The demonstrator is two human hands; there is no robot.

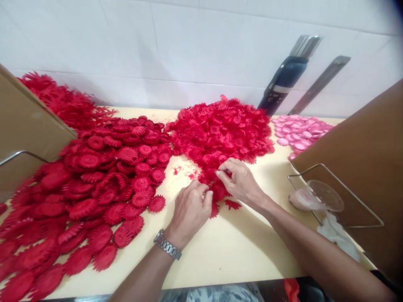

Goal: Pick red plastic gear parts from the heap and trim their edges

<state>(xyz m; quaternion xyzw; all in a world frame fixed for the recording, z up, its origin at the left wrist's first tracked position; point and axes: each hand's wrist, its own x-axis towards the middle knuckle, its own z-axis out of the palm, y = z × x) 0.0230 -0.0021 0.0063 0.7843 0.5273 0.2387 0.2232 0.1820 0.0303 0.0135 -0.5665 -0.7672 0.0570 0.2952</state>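
My left hand (193,205), with a metal-band watch (167,244) on its wrist, is closed with fingers curled at the edge of some loose red flower pieces (217,186). What it grips is hidden. Opposite it, my right hand (239,180) is closed in a pinch on a red flower piece (211,176), partly covered by the fingers and blurred. A large heap of thin, jagged-edged red pieces (223,130) lies just beyond both hands. To the left spreads a pile of round red discs with toothed rims (126,155).
Cardboard boxes stand at left (28,126) and right (359,167). Against the white wall lean a dark blue bottle (283,82) and a metal strip (321,84). Pink petals (299,130), a wire stand (355,199), a clear plastic cup (327,195) and leafy red pieces (63,98) surround the table (201,256).
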